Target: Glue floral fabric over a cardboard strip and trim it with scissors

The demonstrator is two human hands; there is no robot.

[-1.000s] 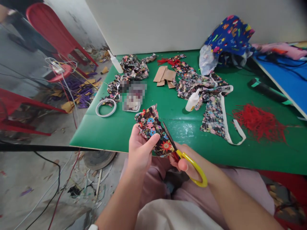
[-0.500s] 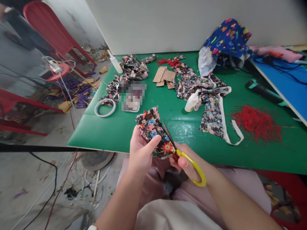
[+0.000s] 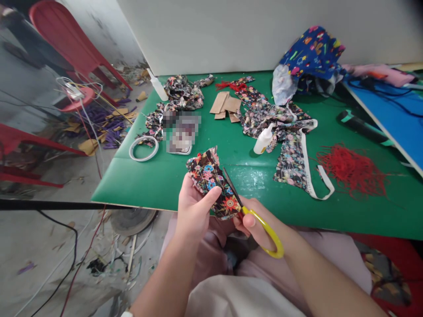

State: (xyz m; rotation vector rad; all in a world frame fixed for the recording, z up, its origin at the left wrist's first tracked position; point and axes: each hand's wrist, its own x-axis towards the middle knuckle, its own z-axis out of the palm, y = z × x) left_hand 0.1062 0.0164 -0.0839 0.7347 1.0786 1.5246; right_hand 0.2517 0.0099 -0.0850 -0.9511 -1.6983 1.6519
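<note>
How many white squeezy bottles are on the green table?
2. One white squeeze bottle is at the far left, beside crumpled floral fabric. The second bottle is right of the middle, beside white-edged floral fabric. More could be hidden under the cloth.

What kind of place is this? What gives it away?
Probably a small sewing or craft workshop. Patterned floral cloth and a loose heap of red strings lie on the green table, the right hand holds yellow-handled scissors, and purple and tan scraps litter the floor.
</note>
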